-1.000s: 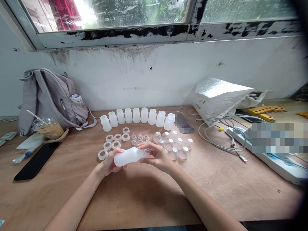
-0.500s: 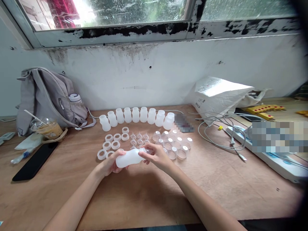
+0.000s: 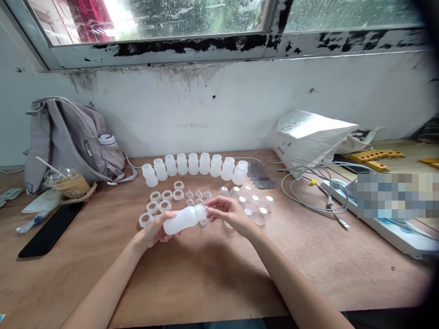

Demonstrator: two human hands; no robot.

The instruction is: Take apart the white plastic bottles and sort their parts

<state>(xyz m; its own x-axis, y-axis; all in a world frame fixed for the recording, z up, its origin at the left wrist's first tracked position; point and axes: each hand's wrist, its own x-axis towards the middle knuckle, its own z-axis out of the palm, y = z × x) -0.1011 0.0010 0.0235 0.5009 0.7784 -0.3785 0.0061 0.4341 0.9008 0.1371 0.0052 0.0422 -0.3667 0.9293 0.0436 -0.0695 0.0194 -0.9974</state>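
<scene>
A frosted white bottle (image 3: 181, 220) lies tilted in my left hand (image 3: 158, 232), whose fingers wrap round its base end. Its threaded neck points right, and my right hand (image 3: 227, 214) pinches a small clear nipple (image 3: 206, 210) at the mouth. Behind stands a curved row of several frosted bottles (image 3: 193, 164). White rings (image 3: 164, 206) lie to the left, clear nipples (image 3: 198, 194) in the middle. Clear domed caps (image 3: 258, 218) are at the right, some of them hidden behind my right hand.
At the left are a backpack (image 3: 68, 137), an iced drink cup (image 3: 72, 185) and a black phone (image 3: 50, 230). On the right lie coiled cables (image 3: 308, 205), a white bag (image 3: 305, 141), a power strip (image 3: 394, 233) and yellow pieces (image 3: 373, 157).
My right hand has shifted slightly right, from around the neck to the bottle's mouth. The neck is more exposed and the bottle tilts up a little more to the right.
</scene>
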